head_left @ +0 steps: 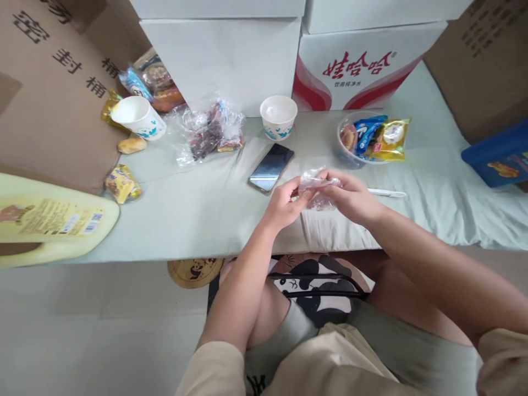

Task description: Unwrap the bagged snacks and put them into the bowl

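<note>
Between both hands, over the front part of the cloth-covered table, is a crinkled clear plastic bag (320,202). My left hand (287,204) pinches its left side, fingers closed. On the other side my right hand (348,197) grips it too, thumb against the fingers. Whether anything is inside the bag cannot be made out. Just beyond my left hand lies a dark smartphone (271,168). A thin white stick-like utensil (388,193) rests right of my right hand. Behind that hand stands a clear round bowl (344,157) holding several wrapped snacks.
A white paper cup (279,118) stands upright behind the phone; another paper cup (140,117) lies tilted at left. Clear wrappers (206,132), a small bread roll (132,145) and a yellow packet (122,184) lie leftward. White cartons (223,66) line the back; a yellow jug (61,220) is front left.
</note>
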